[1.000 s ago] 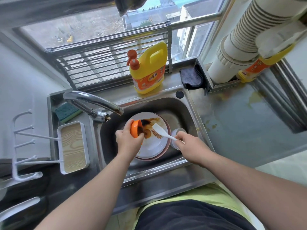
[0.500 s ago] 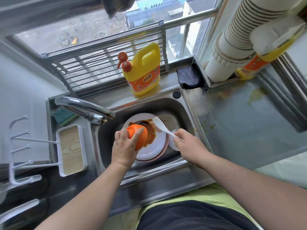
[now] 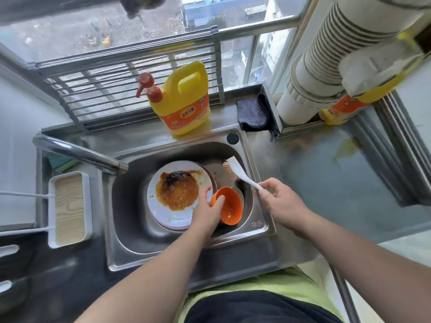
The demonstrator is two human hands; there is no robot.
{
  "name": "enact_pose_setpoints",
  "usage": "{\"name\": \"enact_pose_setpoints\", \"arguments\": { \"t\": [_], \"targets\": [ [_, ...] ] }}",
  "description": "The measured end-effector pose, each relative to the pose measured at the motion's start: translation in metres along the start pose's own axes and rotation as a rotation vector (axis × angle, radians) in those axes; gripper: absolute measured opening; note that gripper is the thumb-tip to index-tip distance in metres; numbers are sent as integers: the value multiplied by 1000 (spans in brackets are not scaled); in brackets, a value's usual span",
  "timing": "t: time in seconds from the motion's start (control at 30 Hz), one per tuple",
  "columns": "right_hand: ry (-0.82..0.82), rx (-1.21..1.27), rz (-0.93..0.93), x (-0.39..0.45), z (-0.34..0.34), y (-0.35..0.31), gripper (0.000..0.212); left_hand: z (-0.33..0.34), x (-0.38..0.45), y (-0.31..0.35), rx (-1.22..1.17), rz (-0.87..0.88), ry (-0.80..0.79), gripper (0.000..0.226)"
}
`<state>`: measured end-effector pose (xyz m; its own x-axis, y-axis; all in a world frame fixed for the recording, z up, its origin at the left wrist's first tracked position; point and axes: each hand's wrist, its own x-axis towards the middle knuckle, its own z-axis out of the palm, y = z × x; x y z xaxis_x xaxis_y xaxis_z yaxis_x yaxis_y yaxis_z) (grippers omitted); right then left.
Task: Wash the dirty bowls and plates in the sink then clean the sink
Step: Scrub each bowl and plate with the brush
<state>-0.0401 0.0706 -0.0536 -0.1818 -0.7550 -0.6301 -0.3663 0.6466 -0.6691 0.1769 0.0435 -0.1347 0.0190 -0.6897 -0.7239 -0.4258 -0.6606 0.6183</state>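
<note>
Scrubbing is the step in hand. Left hand [image 3: 206, 212] grips the small orange plastic bowl [image 3: 227, 206] by its rim, low in the stainless steel sink [image 3: 130, 229] at centre frame, touching the sauce-smeared white round plate [image 3: 179, 194]. Right hand [image 3: 281, 203] pinches the white plastic dish brush [image 3: 240, 174] by its handle end, bristles raised toward the sink's upper right. Advice: tilt the bowl toward the brush, work bristles around the inner wall, and keep the rim hold firm, since wet plastic probably slips.

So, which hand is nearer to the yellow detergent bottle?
Hard to tell, perhaps the right. The right hand holds the brush at the sink's right side, the left hand grips the orange bowl; both are below the bottle.
</note>
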Motion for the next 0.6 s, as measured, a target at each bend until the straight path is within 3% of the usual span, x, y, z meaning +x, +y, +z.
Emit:
{"name": "enact_pose_setpoints", "arguments": {
  "t": [0.13,0.27,0.33,0.4,0.47,0.53,0.6],
  "targets": [
    [-36,-28,7,2,-2,8,12,21,5,1,241,88,-9,61],
    [-87,1,9,4,9,8,11,19,7,1,223,74,-49,68],
    [-101,-10,5,6,16,2,9,5,9,0,196,62,-23,55],
    [-119,-14,-6,8,24,-7,7,-22,14,-3,204,80,111,33],
    [-134,-57,6,12,37,-19,10,-57,21,-11,198,40,291,24],
    [-128,-166,42,20,54,-31,14,-93,28,-19,173,-65,412,38],
    [-109,-260,62,32,74,-39,9,-124,36,-27,223,-164,417,53]
  ]
}}
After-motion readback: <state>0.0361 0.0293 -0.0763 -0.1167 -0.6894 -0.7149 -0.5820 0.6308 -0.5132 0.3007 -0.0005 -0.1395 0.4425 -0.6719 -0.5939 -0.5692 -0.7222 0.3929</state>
